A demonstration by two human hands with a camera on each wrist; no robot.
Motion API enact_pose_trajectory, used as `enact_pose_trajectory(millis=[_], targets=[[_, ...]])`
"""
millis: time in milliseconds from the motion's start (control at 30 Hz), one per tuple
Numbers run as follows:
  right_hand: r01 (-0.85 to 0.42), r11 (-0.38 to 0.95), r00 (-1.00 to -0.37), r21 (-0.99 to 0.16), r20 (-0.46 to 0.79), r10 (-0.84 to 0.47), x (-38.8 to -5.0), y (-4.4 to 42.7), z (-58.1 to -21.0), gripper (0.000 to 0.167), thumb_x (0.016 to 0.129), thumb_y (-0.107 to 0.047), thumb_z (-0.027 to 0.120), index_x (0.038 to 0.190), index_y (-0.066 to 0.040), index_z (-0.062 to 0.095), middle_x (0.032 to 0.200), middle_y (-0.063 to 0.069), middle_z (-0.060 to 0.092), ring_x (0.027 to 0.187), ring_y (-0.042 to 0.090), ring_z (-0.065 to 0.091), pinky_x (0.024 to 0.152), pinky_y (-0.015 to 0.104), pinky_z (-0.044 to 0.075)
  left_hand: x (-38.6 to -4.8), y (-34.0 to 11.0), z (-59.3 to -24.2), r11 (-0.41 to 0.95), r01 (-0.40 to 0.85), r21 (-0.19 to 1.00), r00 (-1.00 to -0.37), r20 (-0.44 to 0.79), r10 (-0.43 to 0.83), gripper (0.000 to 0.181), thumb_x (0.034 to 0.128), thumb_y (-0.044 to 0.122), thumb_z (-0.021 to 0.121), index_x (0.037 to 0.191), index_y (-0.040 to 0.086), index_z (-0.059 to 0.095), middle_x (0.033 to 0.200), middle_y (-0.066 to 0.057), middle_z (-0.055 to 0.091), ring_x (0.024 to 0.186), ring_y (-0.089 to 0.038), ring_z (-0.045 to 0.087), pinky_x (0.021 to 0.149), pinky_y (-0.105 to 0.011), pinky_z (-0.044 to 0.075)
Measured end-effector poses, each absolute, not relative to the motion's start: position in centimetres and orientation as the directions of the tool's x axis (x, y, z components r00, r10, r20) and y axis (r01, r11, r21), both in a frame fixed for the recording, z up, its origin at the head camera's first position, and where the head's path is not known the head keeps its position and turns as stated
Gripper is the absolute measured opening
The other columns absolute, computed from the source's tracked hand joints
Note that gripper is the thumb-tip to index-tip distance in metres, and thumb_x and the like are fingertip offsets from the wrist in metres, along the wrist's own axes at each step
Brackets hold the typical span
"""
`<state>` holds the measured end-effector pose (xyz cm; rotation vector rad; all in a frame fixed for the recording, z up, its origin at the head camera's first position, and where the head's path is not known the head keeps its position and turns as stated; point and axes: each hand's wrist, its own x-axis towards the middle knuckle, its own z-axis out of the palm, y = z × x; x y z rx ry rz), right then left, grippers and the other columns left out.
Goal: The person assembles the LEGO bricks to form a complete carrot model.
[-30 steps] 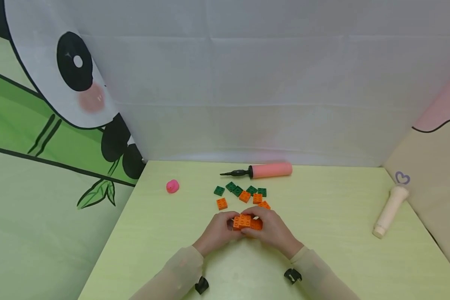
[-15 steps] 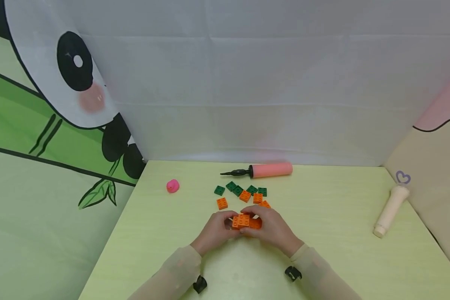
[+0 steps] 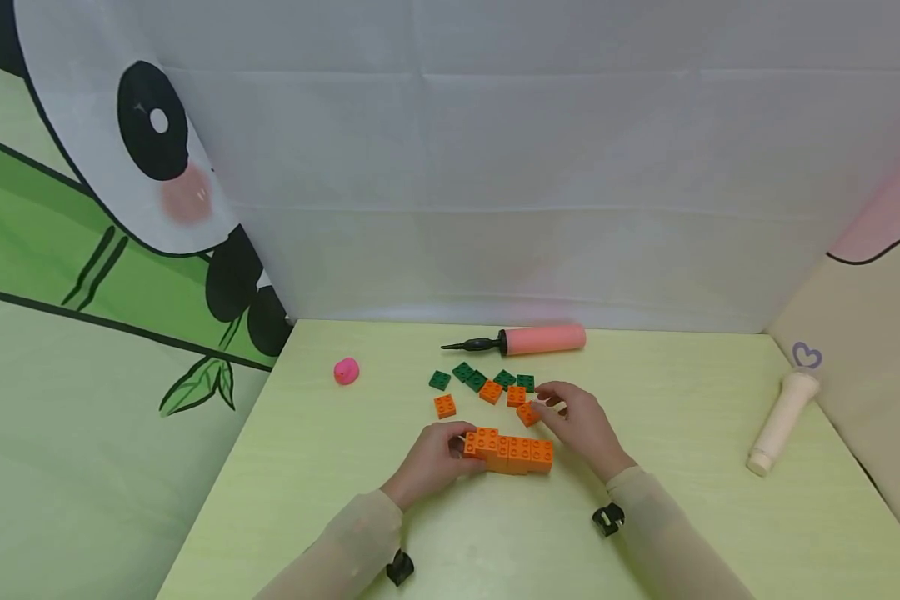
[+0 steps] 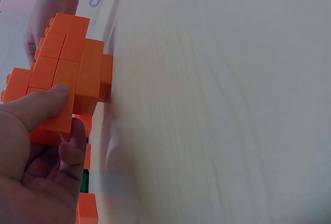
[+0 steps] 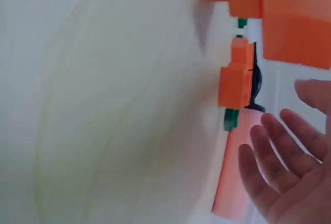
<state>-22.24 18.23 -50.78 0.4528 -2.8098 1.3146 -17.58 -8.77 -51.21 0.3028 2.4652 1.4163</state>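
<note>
Your left hand (image 3: 433, 462) is clamped on the orange stack (image 3: 525, 455), its thumb laid across one side of the joined bricks and its fingers curled beneath the end. The stack runs out from that grip toward your 3 o'clock, studs visible on top; whether it rests on the table you cannot tell. Your right hand (image 3: 585, 425) sits at the stack's 2 o'clock with its fingers (image 5: 269, 167) apart and nothing gripped. The thumb is right by a loose orange brick (image 3: 527, 414) at the stack's 1 o'clock; contact there is unclear.

Outward from the stack, you have another orange brick (image 3: 516, 396) at 12, one (image 3: 491, 391) between 11 and 12, and one (image 3: 445, 406) near 10. Five green bricks (image 3: 439, 381) spread just behind these, from between 10 and 11 round past 12.

Farther off, a pink pump (image 3: 546, 340) with a black nozzle lies between 12 and 1, the nozzle pointing to 9. A pink lump (image 3: 347, 372) sits at 10, and a pale rod (image 3: 782, 423) lies well apart at 3, near the right edge of your table (image 3: 667, 450).
</note>
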Motion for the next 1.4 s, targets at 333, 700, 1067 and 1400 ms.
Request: enact_pose_trajectory(millis=[333,700,1067,1400], targets=[[-0.169,0.706,-0.969,-0.687,-0.016,-0.248,-23.8,17.7,-52.4,0.054,0.083,-0.04,0.09,0.12,-0.006,0.072,0.102,0.001,0.067,0.09,0.021,0.059,0.082,0.04,0.052,-17.6,-8.8,-51.2,0.499,0.036,0.866,-0.938,-0.142,0.315,0.041,0.0854,0.021,0.09,0.123,0.014,0.075,0.11,0.009,0.071,0.09,-0.016,0.061,0.079,-0.028,0.054],[-0.158,0.728,-0.966,-0.667,-0.051,-0.255,-23.8,17.5,-52.4,0.047,0.085,-0.026,0.089,0.121,-0.002,0.072,0.104,0.005,0.067,0.09,0.023,0.057,0.088,0.044,0.052,-17.6,-8.8,-51.2,0.489,0.031,0.872,-0.937,-0.146,0.319,0.041,0.0857,0.02,0.089,0.123,0.013,0.075,0.111,0.008,0.072,0.092,-0.015,0.063,0.081,-0.028,0.055],[-0.212,0.615,-0.945,-0.76,0.0,-0.327,-23.3,18.8,-51.7,0.04,0.092,-0.018,0.082,0.127,-0.003,0.071,0.11,0.003,0.066,0.095,0.021,0.061,0.085,0.038,0.056,-17.8,-8.8,-51.5,0.492,0.034,0.87,-0.937,-0.143,0.318,0.042,0.0853,0.02,0.09,0.124,0.013,0.075,0.112,0.008,0.072,0.091,-0.015,0.063,0.081,-0.029,0.055],[-0.38,0.416,-0.865,-0.826,0.157,-0.477,-21.4,18.5,-49.2,0.037,0.094,-0.018,0.08,0.127,-0.004,0.07,0.116,0.0,0.067,0.1,0.019,0.067,0.091,0.047,0.058,-17.8,-8.9,-51.3,0.492,0.04,0.87,-0.935,-0.141,0.325,0.042,0.0864,0.022,0.089,0.125,0.013,0.075,0.112,0.008,0.072,0.091,-0.013,0.065,0.082,-0.029,0.056]])
